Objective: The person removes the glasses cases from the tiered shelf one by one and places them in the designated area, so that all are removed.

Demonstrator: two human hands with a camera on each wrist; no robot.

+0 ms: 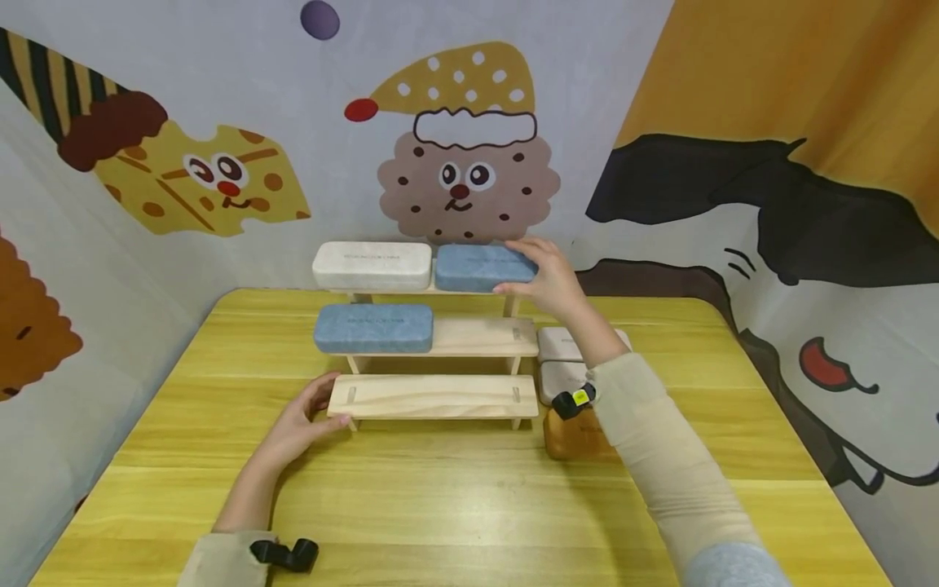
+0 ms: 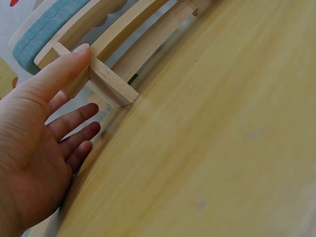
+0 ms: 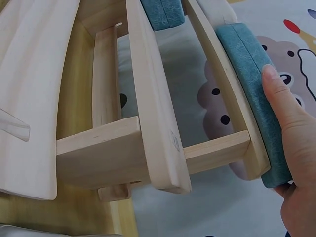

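My right hand (image 1: 548, 277) grips the right end of a blue glasses case (image 1: 480, 267) on the top step of a three-step wooden stand (image 1: 433, 397). In the right wrist view its thumb (image 3: 279, 94) lies along the case's front. A white glasses case (image 1: 372, 266) sits to its left on the same step. Another blue glasses case (image 1: 374, 328) lies on the left half of the middle step. My left hand (image 1: 301, 420) holds the left end of the bottom step, thumb in front; in the left wrist view the other fingers (image 2: 74, 121) spread behind and below.
Right of the stand, two pale glasses cases (image 1: 561, 381) and an orange-brown one (image 1: 575, 436) lie on the yellow wood-grain table (image 1: 440, 505), partly under my right forearm. A cartoon-printed cloth (image 1: 242, 65) hangs close behind the stand.
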